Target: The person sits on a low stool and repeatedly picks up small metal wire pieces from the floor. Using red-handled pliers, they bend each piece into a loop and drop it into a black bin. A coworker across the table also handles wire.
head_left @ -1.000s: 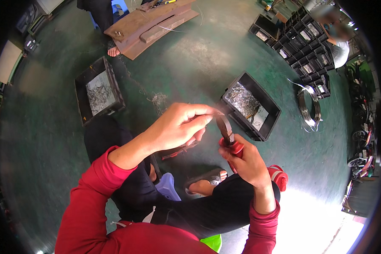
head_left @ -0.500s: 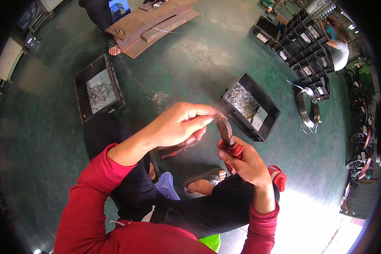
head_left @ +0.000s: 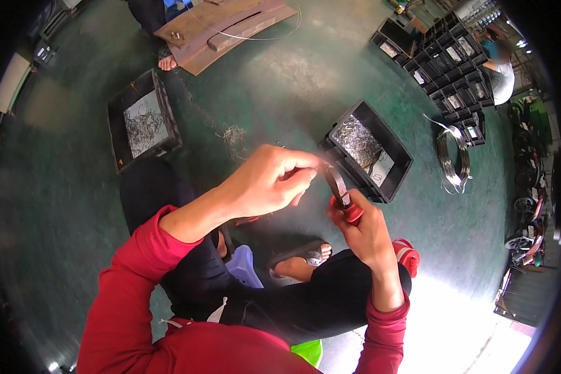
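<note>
My right hand (head_left: 369,232) is wrapped round the red handles of a pair of pliers (head_left: 337,186), whose worn metal jaws point up and away from me. Close by the jaw tips, my left hand (head_left: 269,182) has thumb and forefinger pinched together. Whatever lies between those fingertips is too small to make out. Partly hidden below my left hand, something red (head_left: 248,220) shows near the floor. Beyond my right hand sits a black crate (head_left: 400,140) with many small bent metal wire pieces (head_left: 358,140) in it.
Another black crate (head_left: 114,134) with wire pieces stands to the left. Loose wire (head_left: 232,135) lies on the green floor between the crates. A wire coil (head_left: 453,159) and stacked crates (head_left: 445,53) are at right, near another person (head_left: 500,80). A brown board (head_left: 199,47) lies ahead.
The pliers have turned in my right hand, so their jaws appear narrower and the handles are more covered. My left hand has stayed pinched near the tips. The view has shifted slightly.
</note>
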A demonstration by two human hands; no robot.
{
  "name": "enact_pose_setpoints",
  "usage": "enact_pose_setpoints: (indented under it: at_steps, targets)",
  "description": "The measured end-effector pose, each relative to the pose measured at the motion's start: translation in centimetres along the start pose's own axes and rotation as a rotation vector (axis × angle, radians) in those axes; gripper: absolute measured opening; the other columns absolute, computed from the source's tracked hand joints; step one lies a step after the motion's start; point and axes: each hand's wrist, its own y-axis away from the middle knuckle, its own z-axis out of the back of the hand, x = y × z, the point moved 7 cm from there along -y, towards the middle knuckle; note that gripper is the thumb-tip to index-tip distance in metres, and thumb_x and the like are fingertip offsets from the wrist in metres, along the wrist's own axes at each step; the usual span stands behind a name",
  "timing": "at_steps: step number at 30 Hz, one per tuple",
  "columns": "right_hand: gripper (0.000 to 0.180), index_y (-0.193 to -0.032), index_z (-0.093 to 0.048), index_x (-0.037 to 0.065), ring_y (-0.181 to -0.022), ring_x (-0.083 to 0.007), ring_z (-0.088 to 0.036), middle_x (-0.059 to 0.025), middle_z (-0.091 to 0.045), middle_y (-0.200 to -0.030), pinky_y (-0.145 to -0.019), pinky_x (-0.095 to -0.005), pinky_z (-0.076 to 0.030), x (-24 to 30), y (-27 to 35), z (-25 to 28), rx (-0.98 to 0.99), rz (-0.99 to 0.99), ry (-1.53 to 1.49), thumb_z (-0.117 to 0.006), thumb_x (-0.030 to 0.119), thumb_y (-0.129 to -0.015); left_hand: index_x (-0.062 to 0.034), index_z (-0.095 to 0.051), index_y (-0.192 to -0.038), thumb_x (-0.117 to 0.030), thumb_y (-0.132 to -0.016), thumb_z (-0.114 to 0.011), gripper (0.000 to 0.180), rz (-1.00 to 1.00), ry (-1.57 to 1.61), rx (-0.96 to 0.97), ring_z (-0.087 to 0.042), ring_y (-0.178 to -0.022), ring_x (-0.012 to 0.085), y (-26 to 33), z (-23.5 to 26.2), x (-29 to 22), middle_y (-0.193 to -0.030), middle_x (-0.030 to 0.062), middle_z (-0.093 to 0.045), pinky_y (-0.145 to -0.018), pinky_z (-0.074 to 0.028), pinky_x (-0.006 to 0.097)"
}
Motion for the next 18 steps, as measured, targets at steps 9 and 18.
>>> enact_pose_setpoints:
  at_steps: [9,18]
  targets:
    - [0.022,-0.094,-0.058,0.000,-0.071,-0.0395,-0.060,-0.0203,-0.062,-0.080,-0.065,-0.0403,-0.047,-0.42,-0.39,-0.64,-0.066,0.011,0.066,-0.071,0.013,-0.084,0.0038,-0.065,-0.108,-0.004,-0.096,-0.047,0.024,-0.067,-0.144,-0.106,-0.045,-0.051,0.0033,0.76,0.04,-0.43,-0.055,-0.0009,-0.048,-0.049,-0.037,0.024]
    - [0.022,-0.097,-0.056,0.003,-0.082,-0.0391,-0.061,-0.0171,-0.060,-0.089,-0.069,-0.0440,-0.048,0.00,-0.68,-0.66,-0.256,0.135,0.218,-0.071,0.009,-0.082,0.0032,-0.054,-0.074,-0.003,-0.086,-0.053,0.013,-0.135,-0.068,-0.304,-0.034,-0.043,0.0154,0.81,-0.10,0.14,-0.053,0.0189,-0.041,-0.043,-0.033,0.035]
